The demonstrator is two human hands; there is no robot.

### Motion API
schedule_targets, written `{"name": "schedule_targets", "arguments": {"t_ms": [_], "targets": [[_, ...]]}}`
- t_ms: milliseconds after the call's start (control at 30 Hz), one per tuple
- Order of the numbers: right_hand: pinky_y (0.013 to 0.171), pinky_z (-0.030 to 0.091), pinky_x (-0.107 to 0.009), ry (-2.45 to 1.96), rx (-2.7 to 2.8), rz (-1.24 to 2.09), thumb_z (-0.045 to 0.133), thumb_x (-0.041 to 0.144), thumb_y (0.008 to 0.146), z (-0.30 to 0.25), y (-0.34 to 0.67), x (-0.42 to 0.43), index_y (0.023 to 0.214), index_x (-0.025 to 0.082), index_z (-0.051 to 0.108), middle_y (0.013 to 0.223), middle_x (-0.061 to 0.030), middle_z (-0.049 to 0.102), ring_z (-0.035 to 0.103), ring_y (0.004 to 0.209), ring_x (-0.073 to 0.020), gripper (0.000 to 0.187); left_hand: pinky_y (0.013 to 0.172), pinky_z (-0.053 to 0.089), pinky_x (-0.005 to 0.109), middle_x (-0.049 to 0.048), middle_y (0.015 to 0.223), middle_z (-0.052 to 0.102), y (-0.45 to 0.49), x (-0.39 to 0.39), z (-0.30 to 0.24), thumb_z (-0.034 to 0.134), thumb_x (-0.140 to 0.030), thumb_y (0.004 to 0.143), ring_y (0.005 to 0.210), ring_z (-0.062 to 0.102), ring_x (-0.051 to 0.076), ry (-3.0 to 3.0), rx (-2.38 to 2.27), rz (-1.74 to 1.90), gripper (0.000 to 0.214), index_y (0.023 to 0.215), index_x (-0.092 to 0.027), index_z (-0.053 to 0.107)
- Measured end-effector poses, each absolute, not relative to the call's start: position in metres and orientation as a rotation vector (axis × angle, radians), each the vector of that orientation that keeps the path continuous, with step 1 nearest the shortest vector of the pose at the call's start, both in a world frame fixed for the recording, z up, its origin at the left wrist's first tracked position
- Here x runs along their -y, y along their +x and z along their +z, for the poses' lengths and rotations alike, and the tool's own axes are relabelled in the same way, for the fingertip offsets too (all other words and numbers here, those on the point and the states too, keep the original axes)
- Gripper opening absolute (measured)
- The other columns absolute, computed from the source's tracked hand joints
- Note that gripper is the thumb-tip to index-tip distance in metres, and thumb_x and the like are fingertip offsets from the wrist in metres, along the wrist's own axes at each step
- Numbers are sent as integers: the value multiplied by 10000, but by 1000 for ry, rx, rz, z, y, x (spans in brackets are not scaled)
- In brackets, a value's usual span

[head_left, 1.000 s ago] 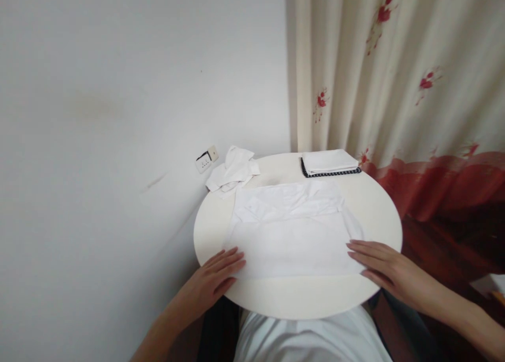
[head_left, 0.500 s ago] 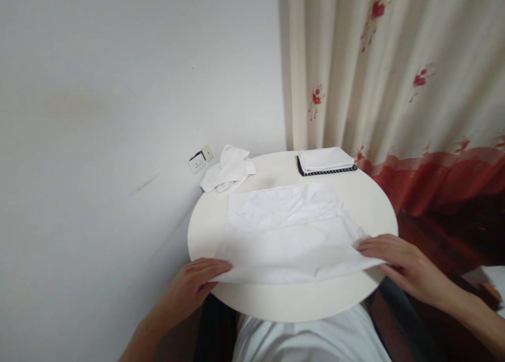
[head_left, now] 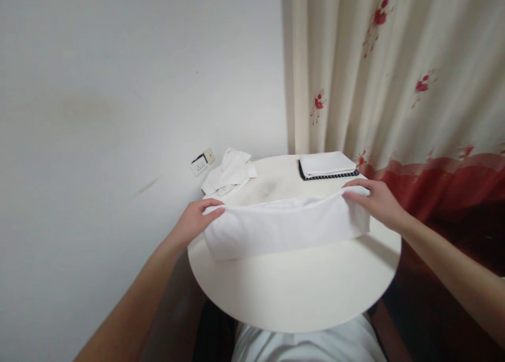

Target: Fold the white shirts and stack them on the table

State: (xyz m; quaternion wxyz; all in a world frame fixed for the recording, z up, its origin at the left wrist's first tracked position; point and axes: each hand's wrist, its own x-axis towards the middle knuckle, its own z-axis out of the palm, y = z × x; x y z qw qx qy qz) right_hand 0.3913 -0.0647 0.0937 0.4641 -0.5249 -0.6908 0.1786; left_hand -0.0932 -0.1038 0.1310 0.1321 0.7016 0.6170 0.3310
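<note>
Round white counter [head_left: 303,293]. Wide white cloth [head_left: 288,230] held as a band left to right across its middle, upper edge raised; cannot tell whether the lower edge touches the surface. Left hand [head_left: 196,220] pinched on the left upper corner, thumb against fingers. Right hand [head_left: 379,200] pinched likewise near the right upper corner. Far left: crumpled white cloth [head_left: 232,171], by the wall socket [head_left: 200,165]. Far right: folded white cloth [head_left: 327,163] on top of a dark item with a white-patterned edge [head_left: 329,177]. Flowered curtain [head_left: 347,62] beyond, at right.
</note>
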Motion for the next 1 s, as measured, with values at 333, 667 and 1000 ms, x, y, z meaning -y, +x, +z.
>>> {"name": "schedule_targets", "arguments": {"t_ms": [333, 667, 1000], "targets": [[523, 450, -220, -1625, 1495, 942, 726, 203, 664, 32, 358, -31, 854, 82, 765, 653, -36, 705, 619, 605, -155, 228, 837, 516, 339, 83, 891, 781, -109, 13, 53, 717, -508, 661, 921, 699, 285, 1795, -1793, 758, 390, 834, -162, 768], [540, 445, -216, -1625, 1603, 757, 702, 249, 685, 30, 362, -48, 887, 114, 792, 702, -32, 730, 642, 641, -171, 258, 849, 501, 321, 75, 932, 785, -114, -9, 57, 668, -470, 717, 952, 702, 277, 1888, -1826, 731, 367, 888, -167, 784], [698, 477, -247, -1807, 1748, 589, 653, 244, 765, 10, 361, -58, 960, 96, 786, 866, -85, 765, 692, 826, -221, 279, 979, 455, 364, 96, 1099, 744, -109, -26, 32, 569, -345, 851, 1087, 643, 271, 2115, -2025, 491, 233, 927, -189, 726]]}}
